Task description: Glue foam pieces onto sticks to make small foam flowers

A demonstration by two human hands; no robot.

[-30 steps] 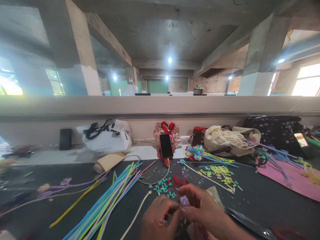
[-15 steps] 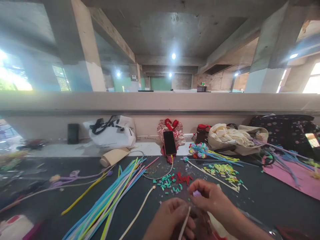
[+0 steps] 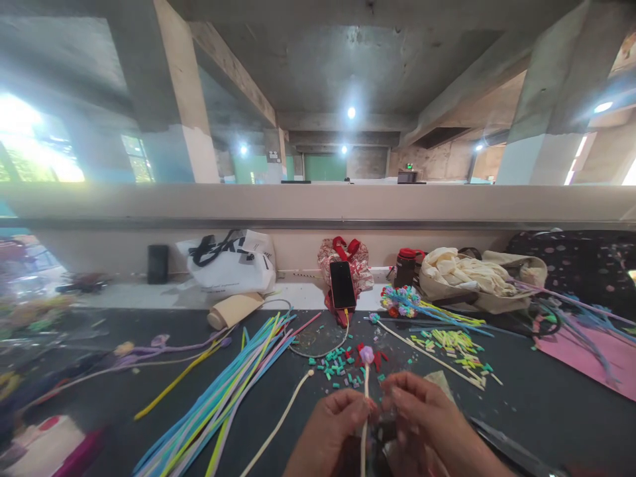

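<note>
My left hand (image 3: 340, 421) pinches a cream fuzzy pipe cleaner (image 3: 366, 381) between thumb and forefinger. That stem stands nearly upright and carries a small lilac blossom-like tip (image 3: 366, 355). Just to its right is my right hand (image 3: 422, 407), fingers curled with thumb against forefinger; whatever may be in them is too blurred to name. Beyond the hands lie short teal pieces (image 3: 335, 366) and red pieces (image 3: 380, 360) of fuzzy stem. Another cream pipe cleaner (image 3: 281, 421) with a small pale tip rests left of my left hand.
Long coloured pipe cleaners (image 3: 223, 391) lie in a bundle at left. A phone (image 3: 342, 285) on a cable leans against a patterned bag. Yellow-green cut pieces (image 3: 454, 344), a finished-looking bouquet (image 3: 401, 301), a dark bottle (image 3: 406, 268) and a beige bag (image 3: 477, 291) are at right.
The lilac tip, earlier by my right fingers, now shows upright above my left hand on the cream stem. My right hand has moved slightly down and away from it.
</note>
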